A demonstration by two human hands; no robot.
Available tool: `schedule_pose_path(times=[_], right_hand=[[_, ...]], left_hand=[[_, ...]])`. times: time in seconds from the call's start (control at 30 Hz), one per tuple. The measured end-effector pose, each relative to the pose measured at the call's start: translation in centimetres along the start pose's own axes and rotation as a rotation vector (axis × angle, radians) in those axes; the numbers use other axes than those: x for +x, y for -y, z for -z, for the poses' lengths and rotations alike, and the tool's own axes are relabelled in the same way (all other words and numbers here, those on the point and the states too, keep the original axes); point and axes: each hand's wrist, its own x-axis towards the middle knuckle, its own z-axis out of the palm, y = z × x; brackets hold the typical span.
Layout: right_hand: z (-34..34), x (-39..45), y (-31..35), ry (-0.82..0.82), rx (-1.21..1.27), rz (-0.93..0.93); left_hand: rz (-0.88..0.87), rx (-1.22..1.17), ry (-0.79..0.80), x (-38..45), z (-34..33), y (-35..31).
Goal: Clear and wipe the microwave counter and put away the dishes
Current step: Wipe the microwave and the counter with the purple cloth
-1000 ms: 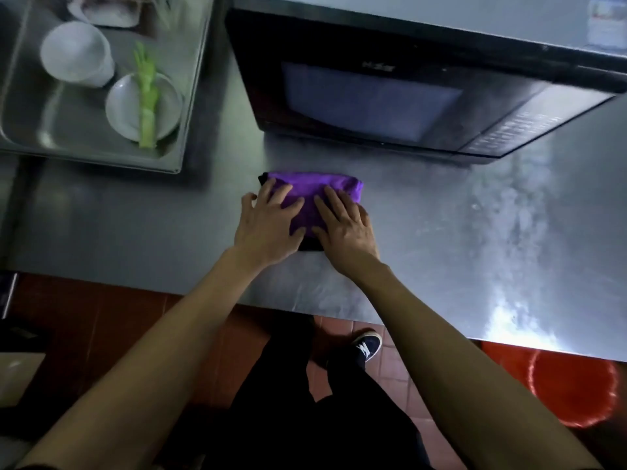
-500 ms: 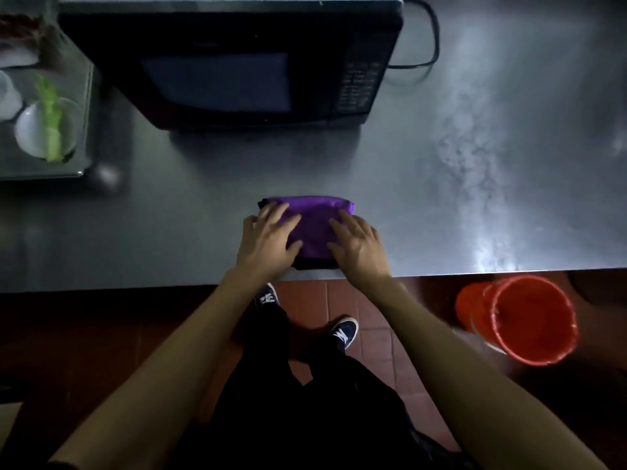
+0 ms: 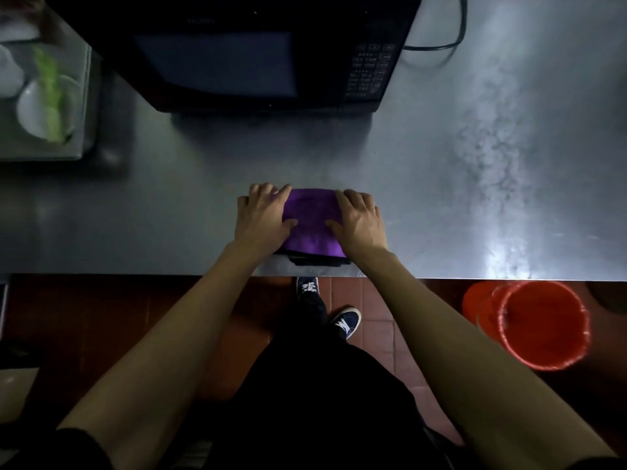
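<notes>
A folded purple cloth (image 3: 312,222) lies on the steel counter (image 3: 169,215) close to its front edge. My left hand (image 3: 263,218) presses flat on the cloth's left side with fingers spread. My right hand (image 3: 361,222) presses flat on its right side. A black microwave (image 3: 237,52) stands at the back of the counter, door closed. At the far left a metal tray (image 3: 86,96) holds a white plate (image 3: 30,113) with a green utensil (image 3: 51,93) across it and a white bowl (image 3: 8,76).
A black power cord (image 3: 441,45) runs behind the microwave on the right. Smeared streaks mark the counter's right part. An orange bucket (image 3: 543,327) stands on the red tile floor below the counter's right edge. My feet are under the front edge.
The cloth and both hands have slid toward the counter's front edge, away from the microwave. My hands have moved apart to the cloth's two sides. The view has shifted right.
</notes>
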Motion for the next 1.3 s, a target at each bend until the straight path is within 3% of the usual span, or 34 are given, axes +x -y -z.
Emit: schedule_pose_path(times=[0.2, 0.37, 0.57, 0.93, 1.3], right_hand=[[1.0, 0.1, -1.4, -0.079, 0.051, -0.01], [2.9, -2.2, -5.4, -0.176, 0.234, -0.068], [6.7, -6.1, -12.8, -0.358, 0.359, -0.17], [15.6, -15.9, -28.7, -0.651, 0.364, -0.262], [21.4, -20.6, -40.9, -0.796, 0.311, -0.379]], left_hand=[[-0.099, -0.104, -0.088, 1.7, 0.0, -1.4], [-0.24, -0.134, -0.113, 3.2, 0.9, -5.9], [-0.359, -0.148, -0.171, 4.6, 2.1, -16.1], [-0.513, -0.164, -0.238, 2.3, 3.8, -37.5], [-0.643, -0.204, -0.229, 2.6, 3.7, -52.2]])
